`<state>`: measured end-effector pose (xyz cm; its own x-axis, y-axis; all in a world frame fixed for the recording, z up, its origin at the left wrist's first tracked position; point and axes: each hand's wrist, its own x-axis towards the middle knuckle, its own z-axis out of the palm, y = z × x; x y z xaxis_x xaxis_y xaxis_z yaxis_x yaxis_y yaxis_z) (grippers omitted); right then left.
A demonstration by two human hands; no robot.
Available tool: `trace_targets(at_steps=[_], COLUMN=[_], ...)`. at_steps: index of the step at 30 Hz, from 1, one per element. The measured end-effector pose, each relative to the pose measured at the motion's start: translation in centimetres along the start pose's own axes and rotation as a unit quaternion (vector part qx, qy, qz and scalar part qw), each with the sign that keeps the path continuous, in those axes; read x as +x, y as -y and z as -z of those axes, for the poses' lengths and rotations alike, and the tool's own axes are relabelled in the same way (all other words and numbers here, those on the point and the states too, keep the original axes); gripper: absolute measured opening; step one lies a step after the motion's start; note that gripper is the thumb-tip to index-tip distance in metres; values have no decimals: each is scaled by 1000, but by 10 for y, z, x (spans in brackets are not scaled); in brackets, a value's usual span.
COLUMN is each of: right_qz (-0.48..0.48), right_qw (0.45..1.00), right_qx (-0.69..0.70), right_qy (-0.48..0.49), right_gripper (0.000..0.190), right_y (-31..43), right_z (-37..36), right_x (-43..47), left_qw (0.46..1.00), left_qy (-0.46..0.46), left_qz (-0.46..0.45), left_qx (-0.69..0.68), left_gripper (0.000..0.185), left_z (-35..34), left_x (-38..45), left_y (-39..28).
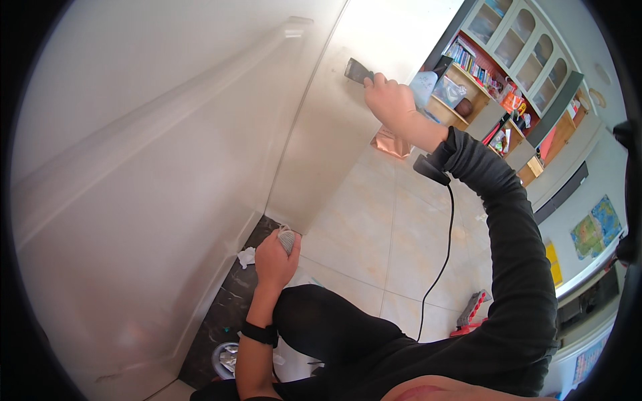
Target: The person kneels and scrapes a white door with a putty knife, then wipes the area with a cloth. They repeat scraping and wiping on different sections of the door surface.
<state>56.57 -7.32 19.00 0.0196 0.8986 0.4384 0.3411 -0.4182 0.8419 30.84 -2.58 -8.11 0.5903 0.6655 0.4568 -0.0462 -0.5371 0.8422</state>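
Observation:
My right hand (391, 97) grips the handle of a putty knife (357, 70). Its broad metal blade points left, close to the white panel (331, 115); whether it touches the surface I cannot tell. Faint marks show on the panel by the blade. Lower down, my left hand (276, 258) is closed around a grey ribbed bundle (286, 239) that looks like wound cord, with a loose loop on top. That hand is near the foot of the panel, above a dark marbled floor strip (223, 295).
White crumpled paper (246, 257) lies by the wall's base. A bin (220, 358) with foil-like scraps stands beside my left forearm. From a black device (431, 170) near my right wrist, a black cable (446, 250) hangs down. Shelves (476, 75) and a copper-coloured bag (391, 143) are beyond.

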Motion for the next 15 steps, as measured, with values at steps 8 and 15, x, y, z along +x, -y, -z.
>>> trace_targets(at_steps=[8,15], right_qz=[24,34], right_qw=[999,999], right_qx=[7,19], right_qy=[20,-5], right_gripper=[8,11], right_y=[4,3], right_z=[0,-6], right_x=[9,3], left_qw=[1000,1000], left_qy=[7,12], left_qz=[4,17], left_qx=[-10,-24], left_gripper=[27,28], left_z=[3,4], left_x=[-1,-1], left_y=[3,5])
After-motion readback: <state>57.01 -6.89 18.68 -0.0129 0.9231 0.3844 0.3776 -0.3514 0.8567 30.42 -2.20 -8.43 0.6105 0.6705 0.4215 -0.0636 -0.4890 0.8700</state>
